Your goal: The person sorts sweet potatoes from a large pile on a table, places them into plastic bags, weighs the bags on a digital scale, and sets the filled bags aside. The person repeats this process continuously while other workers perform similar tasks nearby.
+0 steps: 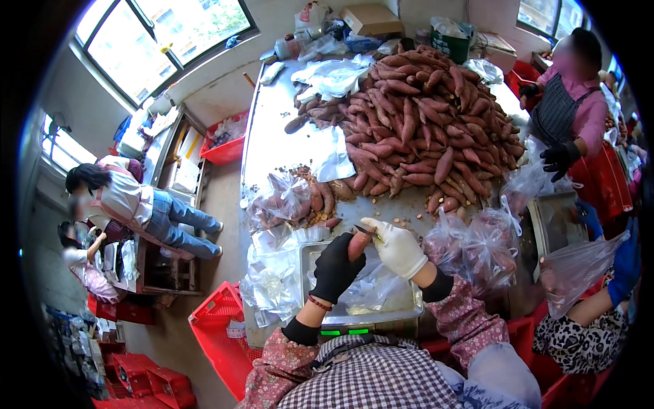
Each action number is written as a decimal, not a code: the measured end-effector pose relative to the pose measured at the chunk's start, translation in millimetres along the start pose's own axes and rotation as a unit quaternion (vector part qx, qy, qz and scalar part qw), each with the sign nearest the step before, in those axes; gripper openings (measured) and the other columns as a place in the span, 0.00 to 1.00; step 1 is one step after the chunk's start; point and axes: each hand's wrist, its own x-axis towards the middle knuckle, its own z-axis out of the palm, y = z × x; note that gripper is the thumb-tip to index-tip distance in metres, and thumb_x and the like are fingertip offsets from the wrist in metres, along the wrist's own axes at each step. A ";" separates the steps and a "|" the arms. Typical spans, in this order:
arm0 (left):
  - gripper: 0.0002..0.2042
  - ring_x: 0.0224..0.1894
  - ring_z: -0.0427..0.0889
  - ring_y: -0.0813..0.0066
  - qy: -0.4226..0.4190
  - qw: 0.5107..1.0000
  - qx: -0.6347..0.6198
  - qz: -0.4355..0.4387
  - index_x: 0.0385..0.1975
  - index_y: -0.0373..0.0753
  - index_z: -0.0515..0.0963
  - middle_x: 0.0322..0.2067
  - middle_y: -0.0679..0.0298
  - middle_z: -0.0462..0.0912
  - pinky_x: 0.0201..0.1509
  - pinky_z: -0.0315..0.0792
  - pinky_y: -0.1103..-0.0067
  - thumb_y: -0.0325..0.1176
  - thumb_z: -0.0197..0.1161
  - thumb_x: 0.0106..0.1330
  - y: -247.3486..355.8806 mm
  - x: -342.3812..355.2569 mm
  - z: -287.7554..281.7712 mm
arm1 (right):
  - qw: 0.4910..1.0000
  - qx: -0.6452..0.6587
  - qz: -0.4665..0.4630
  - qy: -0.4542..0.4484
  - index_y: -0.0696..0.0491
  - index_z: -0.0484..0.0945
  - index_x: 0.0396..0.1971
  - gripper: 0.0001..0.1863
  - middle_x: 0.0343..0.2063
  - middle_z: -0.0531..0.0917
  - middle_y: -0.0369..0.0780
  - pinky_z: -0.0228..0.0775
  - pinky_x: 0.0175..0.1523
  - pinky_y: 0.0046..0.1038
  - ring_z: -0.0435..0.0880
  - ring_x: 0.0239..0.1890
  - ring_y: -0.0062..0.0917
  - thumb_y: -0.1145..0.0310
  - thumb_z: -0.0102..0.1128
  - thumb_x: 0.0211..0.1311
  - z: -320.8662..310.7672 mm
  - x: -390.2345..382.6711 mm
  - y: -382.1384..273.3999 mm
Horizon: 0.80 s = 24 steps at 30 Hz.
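My left hand (335, 269), in a black glove, is closed around a reddish sweet potato (357, 247). In the white-gloved right hand (396, 251) there is a small knife (363, 230), its dark blade pointing left over the tip of the sweet potato. Whether the blade touches the skin I cannot tell. Both hands are above the near edge of the table, over a metal tray (371, 318) with clear plastic bags (375, 290) in it. Just beyond them, a large heap of sweet potatoes (422, 123) covers the table, with small cut-off ends (398, 221) scattered in front.
Filled plastic bags (477, 238) lie to the right, another bag (283, 198) to the left. A red crate (221, 327) stands on the floor at the left. Gloved co-workers work at the right; one blue-gloved hand (623, 262) holds a plastic bag (579, 273). Other people (129, 198) are farther left.
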 end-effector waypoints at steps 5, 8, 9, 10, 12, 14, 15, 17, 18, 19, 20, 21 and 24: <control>0.16 0.39 0.80 0.55 0.022 0.995 -0.071 0.062 0.43 0.38 0.75 0.39 0.56 0.78 0.45 0.74 0.69 0.30 0.66 0.55 -11.6 -9.6 -12.4 | 0.964 -0.196 0.157 -0.092 0.56 0.75 0.53 0.19 0.38 0.84 0.48 0.77 0.40 0.34 0.86 0.36 0.39 0.76 0.50 0.62 18.8 14.7 95.5; 0.16 0.49 0.79 0.60 -0.011 0.957 -0.289 -0.014 0.47 0.35 0.71 0.46 0.57 0.78 0.54 0.72 0.71 0.27 0.65 0.60 -28.7 2.9 -13.6 | 0.972 -0.015 0.234 0.023 0.56 0.76 0.52 0.16 0.33 0.85 0.42 0.77 0.37 0.29 0.86 0.31 0.29 0.73 0.50 0.66 12.5 2.1 159.8; 0.18 0.55 0.76 0.58 -0.097 0.866 -0.475 -0.125 0.52 0.33 0.68 0.52 0.53 0.74 0.58 0.71 0.69 0.31 0.60 0.65 -31.4 5.6 -26.9 | 0.963 0.044 0.265 0.032 0.56 0.76 0.52 0.16 0.32 0.85 0.41 0.77 0.37 0.27 0.86 0.31 0.26 0.73 0.51 0.67 7.5 3.8 129.8; 0.19 0.56 0.75 0.56 -0.093 0.764 -0.626 -0.126 0.53 0.32 0.66 0.53 0.51 0.74 0.58 0.72 0.67 0.34 0.57 0.66 -49.5 -1.0 -24.4 | 0.948 0.104 0.297 0.044 0.56 0.76 0.52 0.16 0.32 0.85 0.40 0.77 0.38 0.26 0.85 0.31 0.24 0.72 0.51 0.67 5.7 3.5 100.9; 0.24 0.56 0.76 0.52 -0.087 0.609 -0.778 -0.127 0.55 0.30 0.65 0.55 0.47 0.73 0.57 0.74 0.61 0.43 0.52 0.69 -77.1 5.0 -13.3 | 0.974 0.086 0.211 0.018 0.56 0.75 0.55 0.17 0.31 0.85 0.40 0.77 0.40 0.25 0.85 0.32 0.24 0.74 0.52 0.66 9.1 -2.1 68.4; 0.30 0.52 0.78 0.57 -0.041 0.625 -0.767 -0.139 0.60 0.27 0.61 0.52 0.48 0.75 0.59 0.72 0.68 0.48 0.51 0.68 -59.6 6.2 -11.5 | 0.985 0.091 0.142 0.031 0.55 0.74 0.55 0.19 0.33 0.84 0.43 0.77 0.42 0.27 0.85 0.34 0.28 0.75 0.54 0.64 14.4 -12.1 38.2; 0.33 0.50 0.79 0.60 -0.016 0.635 -0.759 -0.144 0.62 0.26 0.60 0.50 0.48 0.77 0.59 0.72 0.71 0.50 0.51 0.68 -52.3 6.6 -12.2 | 0.986 0.108 0.111 0.055 0.54 0.75 0.55 0.20 0.35 0.84 0.46 0.77 0.43 0.30 0.85 0.36 0.32 0.75 0.55 0.62 17.6 -13.4 20.8; 0.35 0.52 0.78 0.60 -0.027 0.626 -0.766 -0.141 0.63 0.26 0.58 0.52 0.47 0.76 0.62 0.70 0.70 0.50 0.54 0.66 -53.8 6.5 -8.1 | 0.989 0.106 0.061 0.088 0.52 0.74 0.56 0.22 0.39 0.84 0.50 0.77 0.44 0.33 0.86 0.39 0.37 0.76 0.57 0.59 27.9 -14.2 10.6; 0.35 0.52 0.78 0.60 -0.031 0.625 -0.768 -0.136 0.63 0.27 0.58 0.51 0.48 0.76 0.62 0.70 0.70 0.49 0.54 0.66 -54.9 7.5 -4.8 | 0.991 0.087 0.044 0.097 0.52 0.73 0.57 0.24 0.40 0.83 0.50 0.77 0.44 0.34 0.85 0.40 0.38 0.77 0.57 0.57 35.4 -14.3 14.4; 0.34 0.52 0.78 0.61 -0.035 0.623 -0.770 -0.130 0.63 0.27 0.58 0.50 0.48 0.76 0.62 0.70 0.70 0.48 0.55 0.65 -55.6 8.3 -1.6 | 0.992 0.067 0.027 0.107 0.52 0.73 0.58 0.26 0.41 0.83 0.50 0.77 0.45 0.34 0.85 0.41 0.39 0.78 0.57 0.56 40.5 -13.7 15.4; 0.34 0.51 0.78 0.61 -0.022 0.607 -0.780 -0.150 0.63 0.28 0.58 0.49 0.49 0.77 0.61 0.70 0.70 0.48 0.55 0.65 -56.5 7.9 0.7 | 0.996 0.029 0.028 0.075 0.51 0.71 0.59 0.28 0.41 0.83 0.51 0.77 0.45 0.36 0.84 0.42 0.42 0.78 0.56 0.55 33.6 -11.1 -0.5; 0.34 0.51 0.78 0.61 -0.008 0.591 -0.789 -0.170 0.63 0.28 0.58 0.48 0.50 0.77 0.61 0.71 0.70 0.48 0.55 0.64 -57.3 7.1 3.0 | 0.997 0.006 0.021 0.074 0.51 0.71 0.59 0.28 0.41 0.83 0.51 0.77 0.44 0.36 0.84 0.41 0.42 0.77 0.55 0.55 37.1 -8.4 -3.2; 0.33 0.49 0.79 0.62 0.032 0.600 -0.772 -0.205 0.64 0.29 0.58 0.46 0.51 0.77 0.58 0.72 0.69 0.47 0.54 0.65 -66.9 3.8 13.2 | 0.997 -0.037 0.026 0.066 0.51 0.73 0.56 0.23 0.39 0.83 0.51 0.76 0.40 0.41 0.83 0.36 0.45 0.74 0.51 0.58 42.7 -2.4 -10.0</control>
